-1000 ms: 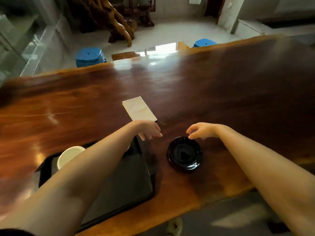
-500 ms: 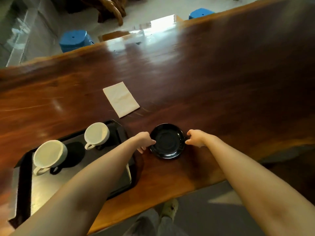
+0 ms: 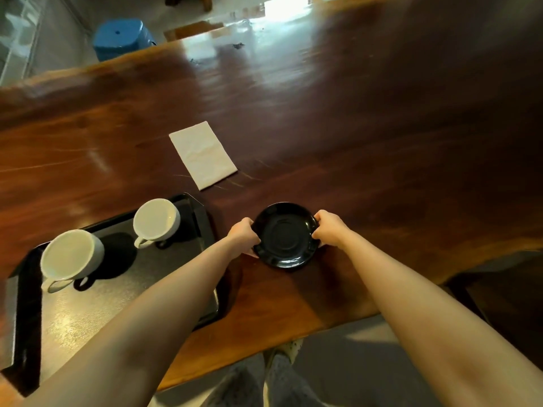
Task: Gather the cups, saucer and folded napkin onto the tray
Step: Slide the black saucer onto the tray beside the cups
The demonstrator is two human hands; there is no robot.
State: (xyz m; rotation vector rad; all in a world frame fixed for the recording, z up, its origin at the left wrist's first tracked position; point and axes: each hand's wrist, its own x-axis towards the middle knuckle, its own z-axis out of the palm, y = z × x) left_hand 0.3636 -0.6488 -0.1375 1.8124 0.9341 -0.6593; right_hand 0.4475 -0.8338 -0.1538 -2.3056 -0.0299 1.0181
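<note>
A black saucer (image 3: 284, 235) lies on the dark wooden table (image 3: 382, 142), just right of the black tray (image 3: 202, 218). My left hand (image 3: 243, 234) grips its left rim and my right hand (image 3: 329, 228) grips its right rim. Two white cups stand on the tray: a larger one (image 3: 70, 257) at the left and a smaller one (image 3: 155, 220) near the tray's far right corner. The white folded napkin (image 3: 202, 154) lies flat on the table beyond the tray and the saucer.
The table's near edge runs below my forearms, with the floor and my feet (image 3: 286, 351) under it. A blue stool (image 3: 120, 38) stands past the far edge. The tray's near part is bare.
Both hands came in from beyond the saucer and closed on its two rims. The view tilted down and the cups on the tray came into sight.
</note>
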